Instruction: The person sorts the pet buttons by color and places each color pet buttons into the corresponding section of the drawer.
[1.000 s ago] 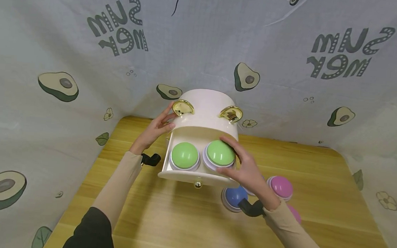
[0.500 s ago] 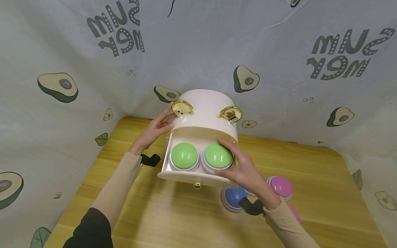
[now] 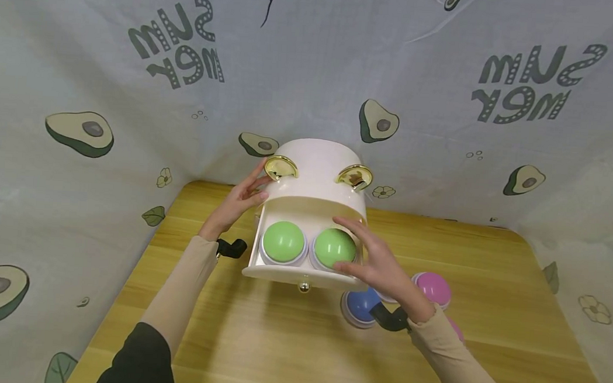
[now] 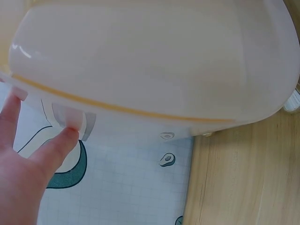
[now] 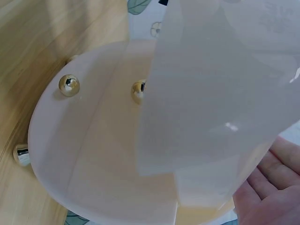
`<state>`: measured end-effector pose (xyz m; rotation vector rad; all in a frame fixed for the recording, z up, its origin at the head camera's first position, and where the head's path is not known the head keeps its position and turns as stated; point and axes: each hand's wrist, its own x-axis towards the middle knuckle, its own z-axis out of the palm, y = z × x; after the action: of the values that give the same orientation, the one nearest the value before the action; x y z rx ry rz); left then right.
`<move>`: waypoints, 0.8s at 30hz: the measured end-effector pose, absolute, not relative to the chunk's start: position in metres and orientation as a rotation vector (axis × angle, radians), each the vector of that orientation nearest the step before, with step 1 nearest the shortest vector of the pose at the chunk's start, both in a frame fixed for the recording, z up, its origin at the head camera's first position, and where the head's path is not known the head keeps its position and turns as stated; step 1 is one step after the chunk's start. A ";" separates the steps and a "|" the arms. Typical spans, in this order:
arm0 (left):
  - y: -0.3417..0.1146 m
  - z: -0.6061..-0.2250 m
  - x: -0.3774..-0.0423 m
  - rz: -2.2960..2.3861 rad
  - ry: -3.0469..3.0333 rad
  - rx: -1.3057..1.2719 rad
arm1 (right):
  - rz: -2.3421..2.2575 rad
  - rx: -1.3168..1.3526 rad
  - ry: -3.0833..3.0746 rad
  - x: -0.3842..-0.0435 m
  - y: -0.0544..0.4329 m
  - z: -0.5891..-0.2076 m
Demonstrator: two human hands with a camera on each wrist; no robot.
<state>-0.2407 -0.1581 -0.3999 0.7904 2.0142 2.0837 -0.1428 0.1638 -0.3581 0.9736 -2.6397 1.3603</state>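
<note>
A white storage box (image 3: 318, 177) with gold ear-shaped trims has its drawer (image 3: 275, 274) pulled out. Two green dome-topped buttons (image 3: 284, 241) on white bases sit side by side in that drawer. My left hand (image 3: 234, 207) rests on the box's left side, fingertips against its wall (image 4: 117, 56) in the left wrist view. Around the right-hand green button (image 3: 334, 247), my right hand (image 3: 383, 266) stands with fingers spread loosely; its thumb overlaps the button's edge. In the right wrist view, part of the right hand (image 5: 274, 187) shows beside the pale box with its gold knobs (image 5: 69, 86).
Right of the drawer, a blue dome button (image 3: 361, 304) and a pink one (image 3: 434, 289) lie on the wooden table (image 3: 286, 354). More buttons are partly hidden under my right arm. A curtain (image 3: 314, 69) printed with avocados hangs right behind the box.
The right-hand green button has gone from tilted in my right hand to lying level in the drawer. My right fingers have loosened from it. My left hand has stayed on the box.
</note>
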 end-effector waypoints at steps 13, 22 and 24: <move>-0.158 -0.400 -0.238 2.087 2.016 0.797 | 1.481 0.984 -2.492 -0.133 0.165 -0.353; -0.157 -0.400 -0.237 2.086 2.009 0.801 | 1.511 1.018 -2.409 -0.128 0.165 -0.351; -0.157 -0.400 -0.237 2.090 2.005 0.808 | 1.531 1.033 -2.380 -0.125 0.166 -0.349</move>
<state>-0.2371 -0.1571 -0.3999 0.8080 2.0054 2.0897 -0.1255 0.1659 -0.3486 1.0329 -2.3796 1.5310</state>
